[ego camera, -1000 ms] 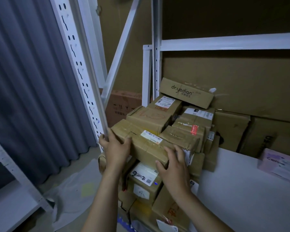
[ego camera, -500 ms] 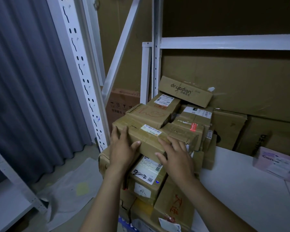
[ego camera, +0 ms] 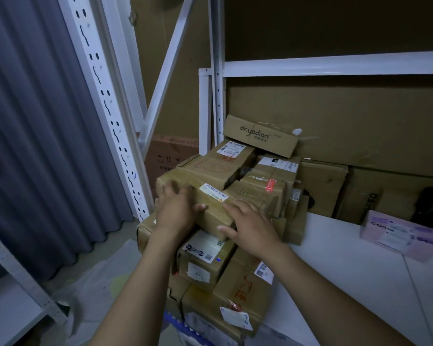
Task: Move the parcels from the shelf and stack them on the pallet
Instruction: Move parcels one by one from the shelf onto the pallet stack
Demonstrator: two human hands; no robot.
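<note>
The taped parcel (ego camera: 214, 212) tops the stack at frame centre, its left edge near the white upright (ego camera: 110, 108). Left hand (ego camera: 176, 211) and right hand (ego camera: 251, 224) press flat on it, fingers released. The shelf (ego camera: 348, 265) spreads right, and the floor (ego camera: 98, 283) lies lower left.

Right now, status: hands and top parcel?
Flat on top parcel: left hand, right hand. Parcel rests on stack. Close on left: shelf upright.
</note>
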